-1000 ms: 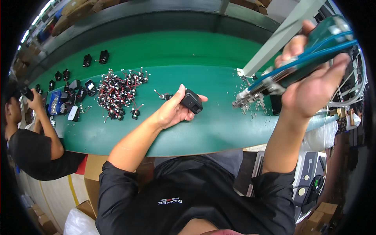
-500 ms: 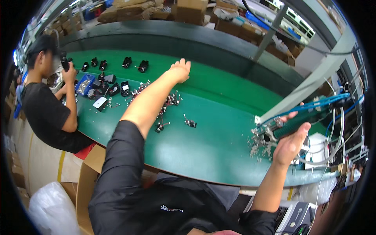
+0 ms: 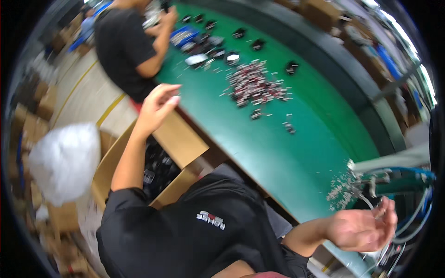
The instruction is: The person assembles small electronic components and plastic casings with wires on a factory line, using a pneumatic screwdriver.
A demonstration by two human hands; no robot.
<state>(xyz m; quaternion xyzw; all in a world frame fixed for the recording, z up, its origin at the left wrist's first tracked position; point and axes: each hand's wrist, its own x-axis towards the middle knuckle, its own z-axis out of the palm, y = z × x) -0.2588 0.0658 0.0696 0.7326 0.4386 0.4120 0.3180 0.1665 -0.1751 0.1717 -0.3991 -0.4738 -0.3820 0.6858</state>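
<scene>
My left hand [image 3: 157, 109] hovers above an open cardboard box [image 3: 181, 139] at the table's near edge. Its fingers are loosely bent, the thumb stands apart, and nothing shows in it. Black plastic parts [image 3: 160, 169] lie inside the box. My right hand [image 3: 364, 228] is palm up with half-curled fingers, beside a bench machine with metal fittings [image 3: 371, 183]; I see nothing held, though it is blurred. Several small black devices stand in a row at the table's far side, the nearest black device [image 3: 292, 68] at the row's right end.
On the green table [image 3: 259, 153] lies a heap of small wired parts [image 3: 255, 83], with one loose wired part [image 3: 289, 127]. Whitish scraps [image 3: 340, 190] are scattered by the machine. A co-worker [image 3: 125, 46] stands at the left near a blue tray [image 3: 183, 36]. A plastic bag [image 3: 67, 162] bulges beside the box.
My left hand has left the table's far side, uncovering a black device there, and come back over the box. My right hand has drawn nearer from the machine. The view has turned left.
</scene>
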